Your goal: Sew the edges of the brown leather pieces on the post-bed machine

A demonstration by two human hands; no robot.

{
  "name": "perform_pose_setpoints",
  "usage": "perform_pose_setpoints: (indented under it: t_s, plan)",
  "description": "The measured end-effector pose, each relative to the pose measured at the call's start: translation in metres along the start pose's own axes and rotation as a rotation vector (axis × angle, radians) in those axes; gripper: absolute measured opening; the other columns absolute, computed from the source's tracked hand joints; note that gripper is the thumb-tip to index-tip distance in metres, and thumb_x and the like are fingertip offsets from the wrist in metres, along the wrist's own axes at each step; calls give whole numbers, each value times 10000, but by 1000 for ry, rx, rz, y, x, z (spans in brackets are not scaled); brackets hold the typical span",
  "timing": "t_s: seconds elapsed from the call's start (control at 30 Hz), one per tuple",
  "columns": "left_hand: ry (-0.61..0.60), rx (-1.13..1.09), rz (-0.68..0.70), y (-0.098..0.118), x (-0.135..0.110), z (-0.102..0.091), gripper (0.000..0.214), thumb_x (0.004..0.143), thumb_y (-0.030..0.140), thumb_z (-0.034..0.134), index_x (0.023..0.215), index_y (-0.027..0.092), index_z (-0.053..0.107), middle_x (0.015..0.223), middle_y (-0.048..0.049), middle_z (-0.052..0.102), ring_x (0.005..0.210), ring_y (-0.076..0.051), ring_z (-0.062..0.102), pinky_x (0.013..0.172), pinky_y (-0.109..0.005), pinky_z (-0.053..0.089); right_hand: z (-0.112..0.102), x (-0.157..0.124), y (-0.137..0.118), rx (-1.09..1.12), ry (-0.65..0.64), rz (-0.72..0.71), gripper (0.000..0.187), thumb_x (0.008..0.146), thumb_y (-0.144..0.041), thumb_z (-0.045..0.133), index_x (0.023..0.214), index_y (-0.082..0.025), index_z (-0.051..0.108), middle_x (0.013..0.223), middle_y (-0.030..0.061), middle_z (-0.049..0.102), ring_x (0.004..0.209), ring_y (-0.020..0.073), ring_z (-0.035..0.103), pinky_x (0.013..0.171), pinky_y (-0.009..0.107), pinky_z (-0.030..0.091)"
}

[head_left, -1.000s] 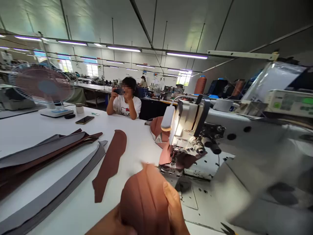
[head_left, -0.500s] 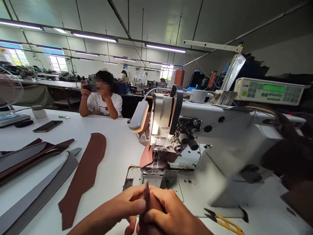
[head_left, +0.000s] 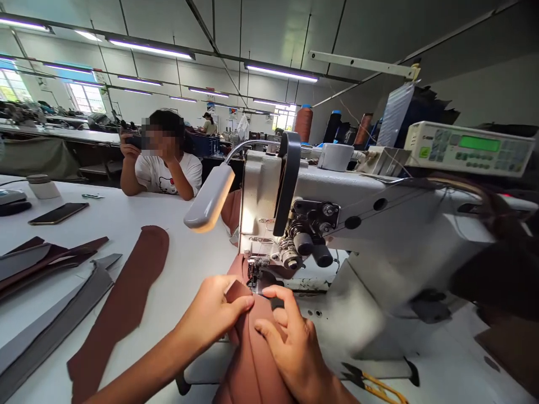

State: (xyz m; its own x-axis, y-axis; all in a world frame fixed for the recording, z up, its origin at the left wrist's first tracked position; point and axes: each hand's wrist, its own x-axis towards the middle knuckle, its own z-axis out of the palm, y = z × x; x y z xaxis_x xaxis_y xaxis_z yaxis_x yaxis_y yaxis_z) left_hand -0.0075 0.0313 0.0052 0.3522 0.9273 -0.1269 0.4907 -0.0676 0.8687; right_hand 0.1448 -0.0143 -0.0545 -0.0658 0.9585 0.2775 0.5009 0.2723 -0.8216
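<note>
My left hand [head_left: 217, 311] pinches the top edge of a brown leather piece [head_left: 251, 365] just before the needle of the white sewing machine [head_left: 337, 219]. My right hand [head_left: 292, 342] rests on the same piece with fingers curled, pressing it down to the right of a seam line. The leather's front end lies under the presser foot [head_left: 255, 275]. More brown leather hangs behind the machine head.
A long brown leather strip [head_left: 126, 303] and stacked grey and brown strips [head_left: 46, 269] lie on the white table at left. A phone [head_left: 58, 213] and a jar sit farther back. A seated person [head_left: 162, 163] faces me. Yellow snips [head_left: 374, 381] lie at right. A lamp [head_left: 209, 197] overhangs.
My hands moved forward with the leather piece, bringing its end up to the presser foot. The view shifted right and closer to the machine.
</note>
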Motion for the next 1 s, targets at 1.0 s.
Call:
perform_pose_setpoints:
  t_s: [1.0]
  plan:
    - [211,297,154,-11,44,-18,141,657,247,466,561,166,530,518,49,401,520,-101,392,477,-192,309,-12,37,10,-364,177,-502,386,888,-97,330,1057,-212,657,620,18,618,507,111,578,474,191,465]
